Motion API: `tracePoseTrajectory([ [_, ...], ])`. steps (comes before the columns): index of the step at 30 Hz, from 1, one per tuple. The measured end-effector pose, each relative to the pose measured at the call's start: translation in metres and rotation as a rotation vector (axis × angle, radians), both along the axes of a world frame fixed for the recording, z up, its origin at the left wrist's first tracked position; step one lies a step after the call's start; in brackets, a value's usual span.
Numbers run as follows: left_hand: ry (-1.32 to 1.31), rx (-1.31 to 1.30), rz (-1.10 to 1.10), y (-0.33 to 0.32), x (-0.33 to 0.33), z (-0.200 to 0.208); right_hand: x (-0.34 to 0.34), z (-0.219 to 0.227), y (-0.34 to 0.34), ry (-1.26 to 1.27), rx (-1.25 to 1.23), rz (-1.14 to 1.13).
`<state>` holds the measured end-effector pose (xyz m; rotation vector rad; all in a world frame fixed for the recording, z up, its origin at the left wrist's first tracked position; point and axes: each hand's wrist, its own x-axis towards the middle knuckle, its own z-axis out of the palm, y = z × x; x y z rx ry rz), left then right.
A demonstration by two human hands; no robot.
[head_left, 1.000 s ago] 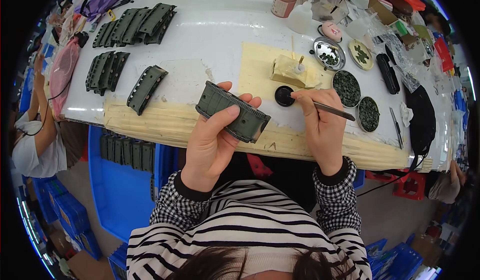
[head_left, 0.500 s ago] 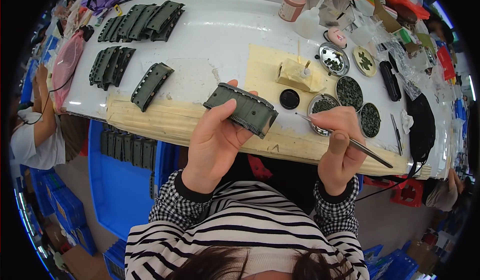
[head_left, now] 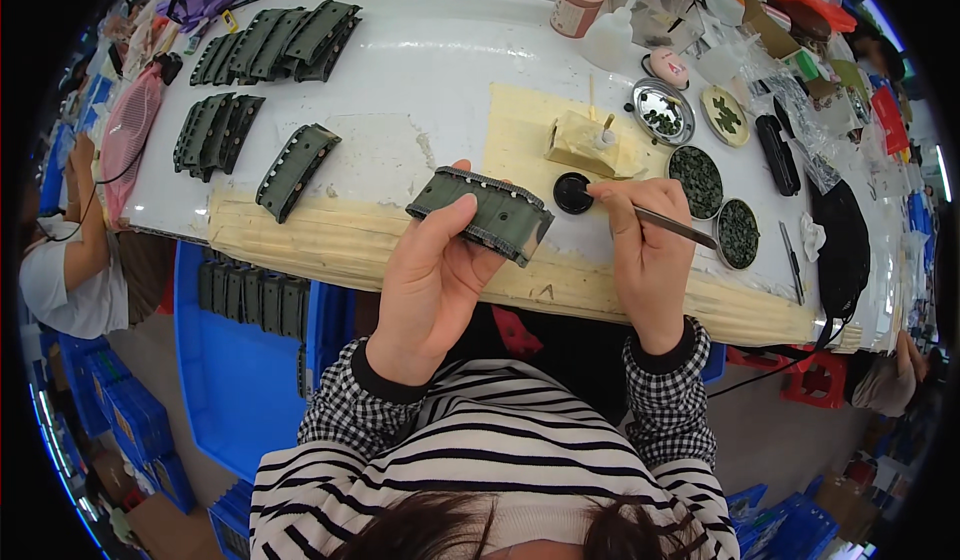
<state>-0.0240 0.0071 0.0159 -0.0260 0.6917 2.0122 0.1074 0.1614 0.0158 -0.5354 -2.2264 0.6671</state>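
My left hand is closed round a curved dark-green plastic part, with its thumb on the outer face. White dots run along the part's far edge. My right hand grips metal tweezers. Their tip reaches the small round black dish; whether it carries a tiny piece I cannot tell. Right of that hand stand two round tins of small dark-green pieces; a third tin is hidden behind the hand.
Similar green parts lie in groups at the table's left. A yellowish block, a squeeze bottle and a metal dish stand further back. A blue crate holding more parts sits below the table edge. Another person is at the far left.
My right hand has moved left and turned, bringing the tweezers' tip from above the table to the black dish. The left hand keeps the green part nearly in place.
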Motion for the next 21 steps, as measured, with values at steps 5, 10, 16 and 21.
tracePoseTrajectory([
  [5,-0.001,0.001,-0.014,-0.001,-0.001,-0.002,-0.001,-0.002,0.001,-0.035,0.023,-0.006],
  [10,-0.011,-0.019,0.014,0.001,0.001,0.002,0.001,0.0,0.001,-0.001,-0.025,0.006],
  [16,-0.014,0.004,0.006,0.0,0.001,0.007,0.011,0.026,-0.017,0.252,-0.074,0.285],
  [21,-0.024,-0.005,-0.016,0.004,0.005,0.006,0.009,0.017,-0.036,0.363,-0.317,0.458],
])
